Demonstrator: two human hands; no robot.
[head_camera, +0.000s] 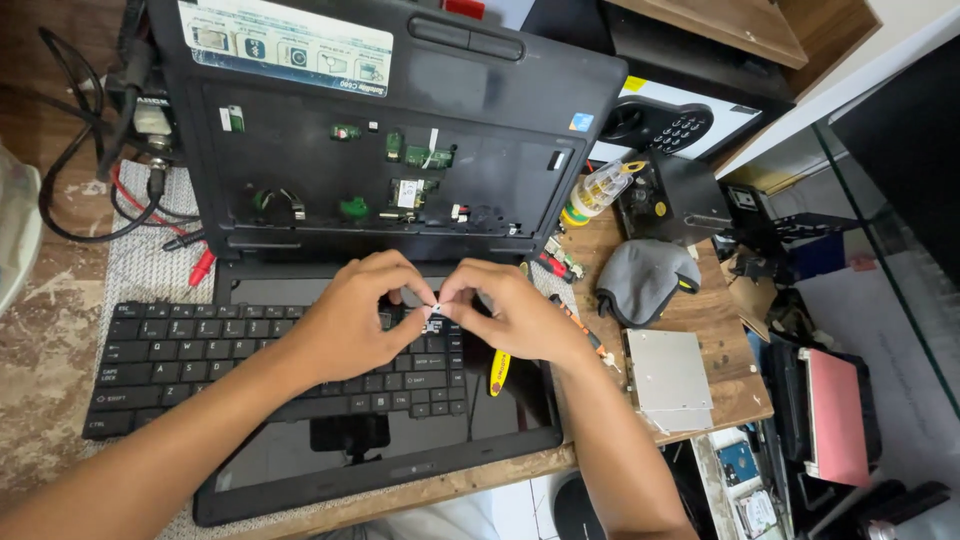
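— Pinching with both hands, are we?

— Yes: our left hand (352, 322) and right hand (512, 318) meet fingertip to fingertip, closed on a small white tab (434, 309) over the detached keyboard (180, 365).

— Labels?

— We see a pale rectangular sticker (285, 40) on the opened laptop base (400, 130), top left, on the worktop (60, 300).
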